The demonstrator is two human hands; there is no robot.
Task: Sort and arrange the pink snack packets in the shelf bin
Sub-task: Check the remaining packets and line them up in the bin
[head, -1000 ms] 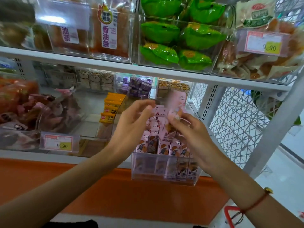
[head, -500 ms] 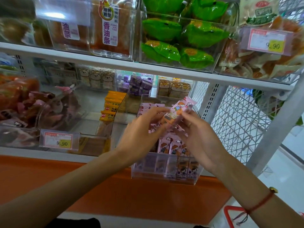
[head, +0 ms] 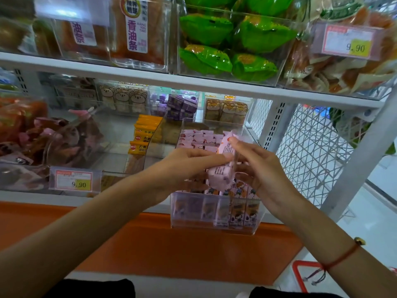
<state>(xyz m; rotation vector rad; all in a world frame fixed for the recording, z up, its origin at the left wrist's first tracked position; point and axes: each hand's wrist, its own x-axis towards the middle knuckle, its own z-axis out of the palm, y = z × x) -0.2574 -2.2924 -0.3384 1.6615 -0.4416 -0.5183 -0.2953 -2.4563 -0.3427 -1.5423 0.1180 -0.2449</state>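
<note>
A clear plastic bin (head: 214,224) sticks out over the front edge of the lower shelf. It holds rows of upright pink snack packets (head: 202,137) with cartoon prints. Over the bin's middle, both hands hold one pink packet (head: 223,168) that is tilted with its printed back towards me. My left hand (head: 182,168) pinches its lower left side. My right hand (head: 260,168) grips its upper right end with the fingertips. The hands hide the middle rows of packets.
Orange packets (head: 146,134) stand in the bin to the left, beside a bin of dark wrapped snacks (head: 53,138) with a 9.90 price tag (head: 74,179). Green packs (head: 225,39) fill the upper shelf. A white wire mesh panel (head: 311,151) closes the shelf's right end.
The held packet has come down from above the bin's back to over its middle and has turned its printed back to me. Both hands moved lower and towards me with it.
</note>
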